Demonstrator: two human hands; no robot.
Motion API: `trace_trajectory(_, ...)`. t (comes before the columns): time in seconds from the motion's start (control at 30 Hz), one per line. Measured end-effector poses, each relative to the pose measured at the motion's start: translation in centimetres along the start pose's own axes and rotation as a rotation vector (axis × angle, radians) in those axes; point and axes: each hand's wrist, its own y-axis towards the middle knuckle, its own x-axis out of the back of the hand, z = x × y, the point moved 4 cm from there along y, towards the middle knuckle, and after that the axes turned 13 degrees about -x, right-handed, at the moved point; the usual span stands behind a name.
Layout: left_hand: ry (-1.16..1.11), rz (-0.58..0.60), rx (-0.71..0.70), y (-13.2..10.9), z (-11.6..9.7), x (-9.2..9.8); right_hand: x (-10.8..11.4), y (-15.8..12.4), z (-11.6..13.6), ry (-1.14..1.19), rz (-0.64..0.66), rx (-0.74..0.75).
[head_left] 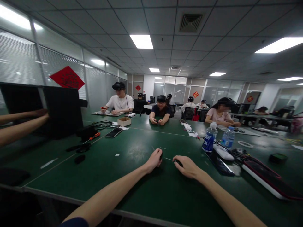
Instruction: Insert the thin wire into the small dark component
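My left hand point(153, 161) is closed, its fingers pinched around a small black piece point(161, 156) just above the green tabletop. Across from it, my right hand point(188, 167) curls around a small dark-handled tool point(178, 162). A thin pale shaft seems to point from this tool toward the left hand, leaving a gap before the black piece. Most of both items is hidden by my fingers, so their exact kinds cannot be made out.
To the right stand two water bottles point(209, 138), beside a black slab point(221, 164) and a red-edged case point(270, 178). Leftward lie a phone point(114, 132), an orange-handled screwdriver point(95, 136), cables and a small cardboard box point(124, 121). Other people sit around the table; another person's arms reach in at left.
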Motion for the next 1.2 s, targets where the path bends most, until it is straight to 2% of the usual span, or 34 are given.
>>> trace_trajectory(0.2, -0.008, -0.003, -0.023, 0.1, 0.3, 0.3, -1.1, -0.4, 1.2, 0.000, 0.018, 0.050)
trace_trajectory(0.53, -0.065, -0.020, -0.018, 0.5, 0.6, 0.3, -1.7, -0.7, 2.1, 0.050, -0.094, 0.106)
trace_trajectory(0.67, -0.042, -0.005, -0.043, 0.4, 0.6, 0.3, -1.5, -0.6, 2.0, 0.063, -0.163, 0.090)
trace_trajectory(0.87, 0.038, 0.005, -0.091, 0.1, 0.3, 0.2, -1.5, -0.5, 1.7, 0.047, -0.186, 0.075)
trace_trajectory(1.2, 0.069, 0.029, -0.042, 0.0, 0.1, 0.1, -1.6, -0.4, 1.5, 0.039, -0.208, 0.043)
